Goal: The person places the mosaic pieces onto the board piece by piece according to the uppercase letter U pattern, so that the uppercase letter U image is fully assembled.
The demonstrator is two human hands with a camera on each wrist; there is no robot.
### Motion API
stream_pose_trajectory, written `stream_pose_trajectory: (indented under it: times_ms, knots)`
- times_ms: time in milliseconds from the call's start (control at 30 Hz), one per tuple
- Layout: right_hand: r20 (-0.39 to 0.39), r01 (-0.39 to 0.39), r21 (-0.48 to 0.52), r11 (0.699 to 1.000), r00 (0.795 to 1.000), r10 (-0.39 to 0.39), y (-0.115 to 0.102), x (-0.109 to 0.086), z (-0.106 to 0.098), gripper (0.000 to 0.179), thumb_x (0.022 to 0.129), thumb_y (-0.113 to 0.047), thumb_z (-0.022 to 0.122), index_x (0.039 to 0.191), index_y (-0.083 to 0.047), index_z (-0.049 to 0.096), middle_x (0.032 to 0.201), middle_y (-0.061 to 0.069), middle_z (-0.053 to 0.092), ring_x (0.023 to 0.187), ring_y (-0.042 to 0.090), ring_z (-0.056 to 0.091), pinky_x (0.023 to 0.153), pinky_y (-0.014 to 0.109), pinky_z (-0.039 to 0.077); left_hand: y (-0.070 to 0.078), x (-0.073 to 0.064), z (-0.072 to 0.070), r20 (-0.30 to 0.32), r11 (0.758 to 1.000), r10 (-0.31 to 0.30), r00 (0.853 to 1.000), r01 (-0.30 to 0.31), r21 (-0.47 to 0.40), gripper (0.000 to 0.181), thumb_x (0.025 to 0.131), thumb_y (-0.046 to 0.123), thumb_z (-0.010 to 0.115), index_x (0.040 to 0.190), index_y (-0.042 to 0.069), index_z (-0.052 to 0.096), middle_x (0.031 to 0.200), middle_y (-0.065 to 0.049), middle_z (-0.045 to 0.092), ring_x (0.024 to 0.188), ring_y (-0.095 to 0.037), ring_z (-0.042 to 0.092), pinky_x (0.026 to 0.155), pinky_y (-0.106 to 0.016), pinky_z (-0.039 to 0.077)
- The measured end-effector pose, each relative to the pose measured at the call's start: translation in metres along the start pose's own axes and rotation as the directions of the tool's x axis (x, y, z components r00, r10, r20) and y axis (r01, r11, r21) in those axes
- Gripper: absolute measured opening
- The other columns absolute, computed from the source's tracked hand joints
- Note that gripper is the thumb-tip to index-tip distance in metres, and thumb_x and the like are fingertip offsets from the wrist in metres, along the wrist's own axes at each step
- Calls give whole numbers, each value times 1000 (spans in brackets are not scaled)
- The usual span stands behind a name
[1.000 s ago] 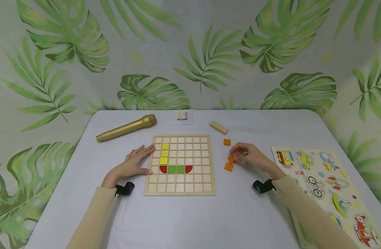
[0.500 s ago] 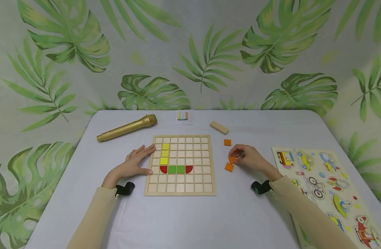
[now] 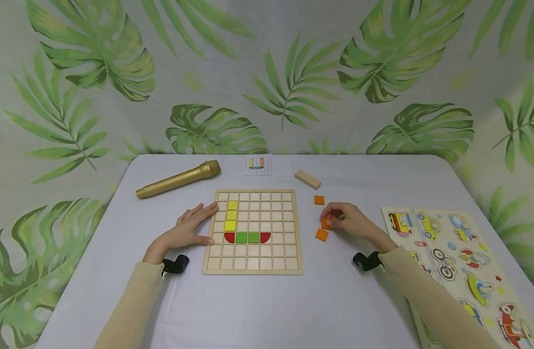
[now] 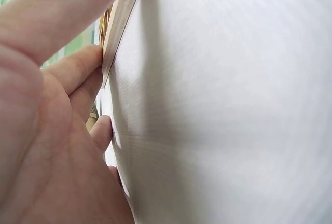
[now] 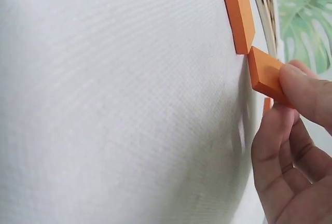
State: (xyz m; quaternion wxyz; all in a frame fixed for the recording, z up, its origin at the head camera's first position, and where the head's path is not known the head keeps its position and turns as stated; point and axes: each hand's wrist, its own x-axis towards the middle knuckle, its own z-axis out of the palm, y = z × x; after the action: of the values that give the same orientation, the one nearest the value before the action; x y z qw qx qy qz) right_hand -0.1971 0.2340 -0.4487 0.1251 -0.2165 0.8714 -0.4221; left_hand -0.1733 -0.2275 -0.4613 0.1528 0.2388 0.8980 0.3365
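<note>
My right hand pinches an orange square tile between thumb and fingers, to the right of the grid board. Close beside it lies another orange tile, and a further orange tile is farther back. My left hand rests at the left edge of the wooden grid board, fingers extended, thumb and fingertips on the frame. On the board stand a column of yellow tiles, two green tiles and a red rounded tile at each end of the bottom row.
Behind the board lies a small pattern card showing a coloured U shape. A gold microphone lies at the back left, a plain wooden block at the back right. A picture puzzle board sits under the right forearm.
My right hand's fingers have closed on the middle orange tile, which has shifted slightly. My left hand stays in place at the board's edge.
</note>
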Motion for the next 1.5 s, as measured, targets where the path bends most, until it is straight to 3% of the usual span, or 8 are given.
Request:
stream_pose_trajectory:
  times_ms: [367,633,933,1233,1500]
  knots:
    - [57,25,188,982,998,-37,-14,16,6,14,90,0,63,103,6,64,90,12,61,77,21,53,63,25,48,-3,1,2,1,1000,-6,1000,6,1,93,80,38,76,152,9,26,158,-10,16,144,-36,0,108,-59,-6]
    - [89,35,230,973,994,-56,-35,35,23,13,88,1,64,101,4,65,89,11,60,77,24,55,66,28,51,-2,1,1,-1,1000,-3,1000,3,-3,93,80,39,76,152,9,25,158,-10,16,144,-36,0,108,-59,-7]
    - [120,81,189,979,987,-105,-51,54,49,13,87,0,68,99,1,66,93,7,64,81,21,54,74,26,45,-2,2,1,2,1000,-2,1000,2,5,94,79,39,77,152,9,25,158,-10,16,144,-36,0,108,-59,-6]
    - [155,101,155,983,980,-125,-66,73,78,11,86,3,67,95,-1,67,90,4,64,77,16,55,72,26,46,0,1,0,8,1000,-12,1000,12,3,93,80,37,76,152,8,25,158,-11,15,144,-36,-1,108,-60,-6]
    - [162,90,89,992,981,-103,-79,81,89,10,86,2,67,92,-6,67,84,1,62,76,15,55,69,25,47,0,0,0,6,1000,-3,1000,3,0,93,80,35,77,152,7,25,158,-11,16,144,-36,0,108,-59,-6]
